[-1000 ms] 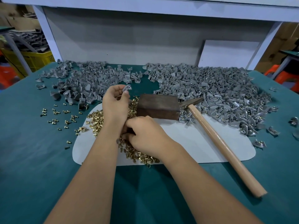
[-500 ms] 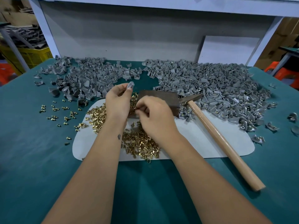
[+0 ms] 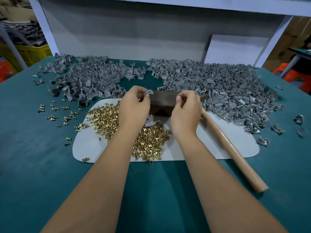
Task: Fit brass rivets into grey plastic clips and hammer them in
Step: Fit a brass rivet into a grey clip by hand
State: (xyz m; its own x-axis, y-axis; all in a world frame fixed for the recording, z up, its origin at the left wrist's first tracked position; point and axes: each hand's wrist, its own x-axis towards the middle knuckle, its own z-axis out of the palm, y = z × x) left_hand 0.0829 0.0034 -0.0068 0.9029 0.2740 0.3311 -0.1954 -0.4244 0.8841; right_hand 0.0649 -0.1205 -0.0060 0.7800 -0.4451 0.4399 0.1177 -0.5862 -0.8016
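My left hand [image 3: 133, 106] pinches a grey plastic clip [image 3: 149, 93] at its fingertips, just above the dark metal block [image 3: 161, 102]. My right hand [image 3: 186, 111] hovers over the block's right side with thumb and forefinger pinched together; whatever is between them is too small to see. Brass rivets [image 3: 151, 142] lie heaped on the white mat [image 3: 218, 145] under and between my wrists. A loose grey clip [image 3: 149, 122] lies on the mat in front of the block. The hammer [image 3: 232, 148] rests on the mat to my right, its head hidden behind my right hand.
Large piles of grey clips spread across the back of the green table: one on the left [image 3: 87, 79], a bigger one on the right [image 3: 227, 88]. Scattered rivets [image 3: 58, 111] dot the table at left. A white shelf frame and grey panel stand behind.
My right hand rose from the rivet heap to the block's right side, fingers pinched. My left hand kept the clip and moved slightly toward the block's top.
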